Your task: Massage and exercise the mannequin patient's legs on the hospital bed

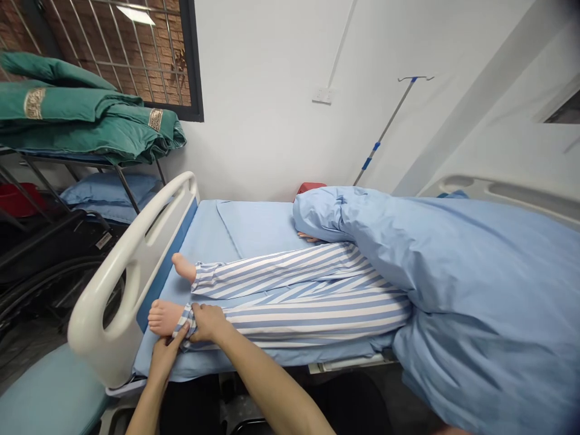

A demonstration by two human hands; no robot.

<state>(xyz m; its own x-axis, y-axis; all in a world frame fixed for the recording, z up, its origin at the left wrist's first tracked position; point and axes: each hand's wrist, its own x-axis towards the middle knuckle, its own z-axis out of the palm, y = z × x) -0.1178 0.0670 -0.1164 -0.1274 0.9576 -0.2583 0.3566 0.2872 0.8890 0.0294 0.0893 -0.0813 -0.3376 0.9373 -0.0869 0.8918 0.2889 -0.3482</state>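
The left hand (165,356) and right hand (207,321) pinch the bunched cuff (188,323) of the striped pyjama trousers (294,314) at the nearer foot (165,317) of a care manikin on a hospital bed, the farther cuff (203,275) already lying neatly at its ankle, a blue quilt (457,284) over the upper body

Blue-and-white stripes are running across the patient trousers (294,314) — the duvet cover (475,290) and bed sheet (254,226) are showing a plain pale blue, while the folded quilts (77,109) are showing a deep teal green banded with a gold key pattern — and the bed footboard (104,296) is showing white, edged in darker blue.
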